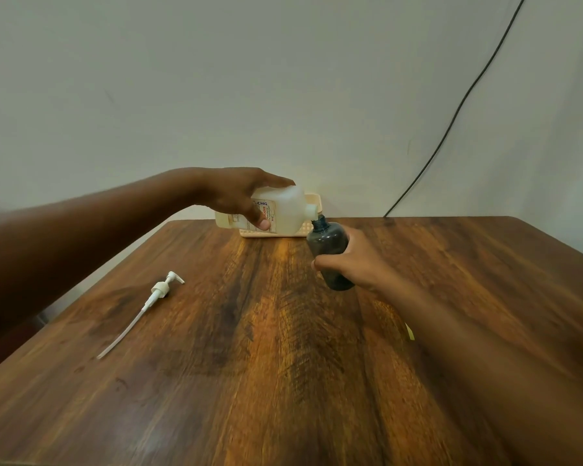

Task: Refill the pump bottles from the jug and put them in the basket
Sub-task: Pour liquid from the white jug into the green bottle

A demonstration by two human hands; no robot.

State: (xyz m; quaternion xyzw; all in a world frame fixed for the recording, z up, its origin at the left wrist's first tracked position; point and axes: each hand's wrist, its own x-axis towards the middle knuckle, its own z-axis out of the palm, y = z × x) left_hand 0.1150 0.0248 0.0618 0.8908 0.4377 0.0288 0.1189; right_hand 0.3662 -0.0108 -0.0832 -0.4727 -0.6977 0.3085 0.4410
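My left hand grips a white translucent jug tipped on its side, with the spout at the right. The spout meets the open neck of a dark grey bottle, which my right hand holds tilted above the table. A cream basket stands behind the jug at the table's far edge, mostly hidden by it. The white pump head with its long dip tube lies loose on the table at the left.
The wooden table fills the lower view, with its left edge running diagonally. A black cable hangs down the wall at the right. A small yellow scrap peeks out beside my right forearm.
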